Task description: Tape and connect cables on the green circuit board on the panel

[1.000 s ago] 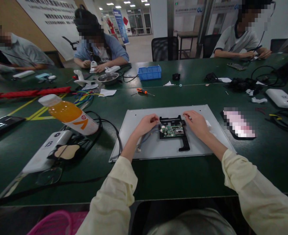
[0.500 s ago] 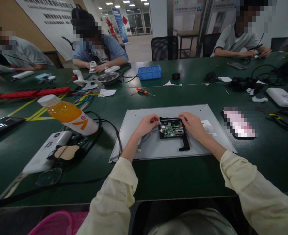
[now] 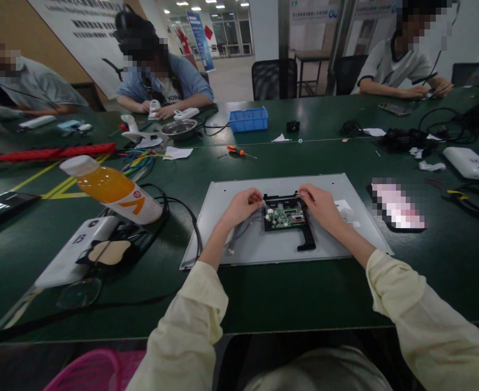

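Observation:
A grey metal panel (image 3: 231,244) lies flat on the green table in front of me. On it sits a black plastic bracket (image 3: 307,239) with a small green circuit board (image 3: 285,216) inside. My left hand (image 3: 241,206) is curled at the board's left edge, fingers pinched on a thin cable (image 3: 239,233) that runs down over the panel. My right hand (image 3: 321,205) rests at the board's upper right corner, fingers closed on something small and thin that I cannot make out.
A bottle of orange drink (image 3: 111,190) lies on black cables to the left, above a white device (image 3: 70,255) and a pair of glasses (image 3: 80,293). An orange screwdriver (image 3: 239,152), a blue bin (image 3: 248,120) and a metal bowl (image 3: 179,130) lie farther back. Other people work along the far edge.
My right hand has slid a little left, from beside the bracket's right edge to its upper right corner. My left hand has stayed at the board's left edge.

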`<state>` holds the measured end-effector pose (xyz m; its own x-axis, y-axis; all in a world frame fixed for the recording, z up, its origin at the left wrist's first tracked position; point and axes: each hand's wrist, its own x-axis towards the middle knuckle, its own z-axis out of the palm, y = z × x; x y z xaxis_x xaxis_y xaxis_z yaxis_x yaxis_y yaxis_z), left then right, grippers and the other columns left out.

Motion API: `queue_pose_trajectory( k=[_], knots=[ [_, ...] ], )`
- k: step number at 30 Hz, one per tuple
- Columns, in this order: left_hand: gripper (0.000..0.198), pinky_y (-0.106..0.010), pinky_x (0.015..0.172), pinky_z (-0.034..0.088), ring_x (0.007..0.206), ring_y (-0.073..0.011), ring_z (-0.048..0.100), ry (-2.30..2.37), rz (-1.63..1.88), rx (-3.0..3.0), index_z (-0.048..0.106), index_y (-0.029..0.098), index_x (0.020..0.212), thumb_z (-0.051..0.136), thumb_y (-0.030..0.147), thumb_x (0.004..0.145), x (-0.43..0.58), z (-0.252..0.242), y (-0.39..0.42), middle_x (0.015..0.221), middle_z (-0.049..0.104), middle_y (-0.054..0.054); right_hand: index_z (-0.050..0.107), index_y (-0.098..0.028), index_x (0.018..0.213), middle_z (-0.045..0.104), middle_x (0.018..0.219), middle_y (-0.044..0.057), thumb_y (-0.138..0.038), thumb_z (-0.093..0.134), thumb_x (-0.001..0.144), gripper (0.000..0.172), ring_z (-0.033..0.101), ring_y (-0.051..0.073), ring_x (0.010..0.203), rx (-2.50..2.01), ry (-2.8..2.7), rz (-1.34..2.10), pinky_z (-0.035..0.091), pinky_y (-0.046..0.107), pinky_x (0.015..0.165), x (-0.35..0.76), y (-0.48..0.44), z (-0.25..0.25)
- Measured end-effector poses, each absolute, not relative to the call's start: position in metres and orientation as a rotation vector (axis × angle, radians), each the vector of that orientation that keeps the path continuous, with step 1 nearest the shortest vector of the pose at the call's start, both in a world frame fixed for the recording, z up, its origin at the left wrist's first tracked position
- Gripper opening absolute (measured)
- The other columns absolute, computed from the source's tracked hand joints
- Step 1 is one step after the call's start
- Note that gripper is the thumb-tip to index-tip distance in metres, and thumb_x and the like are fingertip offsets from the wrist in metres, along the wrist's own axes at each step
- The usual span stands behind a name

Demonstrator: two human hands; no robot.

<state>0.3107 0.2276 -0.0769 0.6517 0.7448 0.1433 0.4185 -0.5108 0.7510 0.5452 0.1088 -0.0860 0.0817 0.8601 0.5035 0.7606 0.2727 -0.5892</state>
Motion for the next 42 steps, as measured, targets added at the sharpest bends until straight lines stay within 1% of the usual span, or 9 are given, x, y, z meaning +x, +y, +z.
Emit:
queue_pose_trajectory(
  k=[8, 14, 21, 26, 31, 37, 42],
  knots=[
    [0.012, -0.027, 0.07, 0.047, 0.072, -0.0139, 0.059, 0.915, 0.59, 2.185, 0.061, 0.017, 0.084, 0.055, 0.021, 0.074, 0.3094, -0.0738, 0.2272, 0.078, 0.065, -0.001, 0.06, -0.02, 0.1, 0.069, 0.093, 0.007, -0.026, 0.04, 0.094, 0.021, 0.064, 0.021, 0.084, -1.494, -1.698, 0.165, 0.045, 0.032, 0.077, 0.5469, 0.1108, -0.089],
    [0.012, -0.027, 0.07, 0.045, 0.072, -0.014, 0.058, 0.914, 0.598, 2.225, 0.061, 0.018, 0.085, 0.054, 0.022, 0.076, 0.314, -0.0748, 0.2234, 0.077, 0.064, 0.0, 0.06, -0.02, 0.102, 0.068, 0.095, 0.008, -0.025, 0.04, 0.094, 0.023, 0.063, 0.022, 0.087, -1.477, -1.691, 0.168, 0.047, 0.035, 0.079, 0.5462, 0.11, -0.0896],
    [0.014, -0.028, 0.072, 0.046, 0.075, -0.0147, 0.058, 0.957, 0.642, 2.247, 0.059, 0.019, 0.085, 0.054, 0.018, 0.072, 0.3144, -0.0789, 0.2237, 0.079, 0.062, 0.0, 0.061, -0.019, 0.101, 0.068, 0.095, 0.008, -0.027, 0.04, 0.093, 0.023, 0.062, 0.023, 0.088, -1.471, -1.661, 0.129, 0.048, 0.036, 0.08, 0.5462, 0.1092, -0.09],
    [0.012, -0.028, 0.073, 0.046, 0.075, -0.0147, 0.058, 0.939, 0.633, 2.256, 0.059, 0.018, 0.081, 0.053, 0.017, 0.071, 0.3145, -0.0812, 0.2251, 0.077, 0.061, 0.0, 0.062, -0.02, 0.099, 0.068, 0.095, 0.008, -0.027, 0.04, 0.093, 0.023, 0.062, 0.023, 0.088, -1.499, -1.658, 0.117, 0.047, 0.036, 0.081, 0.5455, 0.1082, -0.0874],
    [0.01, -0.029, 0.074, 0.046, 0.075, -0.0152, 0.058, 0.991, 0.615, 2.224, 0.06, 0.019, 0.081, 0.056, 0.023, 0.074, 0.3151, -0.0754, 0.2229, 0.078, 0.063, 0.0, 0.062, -0.02, 0.1, 0.068, 0.095, 0.008, -0.027, 0.041, 0.092, 0.024, 0.062, 0.023, 0.089, -1.5, -1.63, 0.123, 0.049, 0.036, 0.081, 0.5451, 0.1072, -0.0855],
    [0.009, -0.029, 0.074, 0.046, 0.075, -0.0157, 0.059, 0.999, 0.64, 2.182, 0.06, 0.018, 0.08, 0.054, 0.024, 0.076, 0.3146, -0.0738, 0.2222, 0.077, 0.064, 0.0, 0.063, -0.02, 0.101, 0.068, 0.098, 0.008, -0.025, 0.043, 0.09, 0.023, 0.063, 0.022, 0.089, -1.492, -1.586, 0.138, 0.051, 0.037, 0.082, 0.546, 0.1079, -0.0874],
    [0.013, -0.028, 0.069, 0.045, 0.072, -0.0154, 0.057, 1.038, 0.675, 2.186, 0.059, 0.018, 0.078, 0.053, 0.03, 0.079, 0.3174, -0.0772, 0.222, 0.073, 0.063, 0.0, 0.063, -0.018, 0.102, 0.069, 0.097, 0.008, -0.024, 0.044, 0.09, 0.024, 0.064, 0.021, 0.088, -1.472, -1.571, 0.117, 0.052, 0.036, 0.081, 0.5467, 0.1078, -0.088]
  ],
)
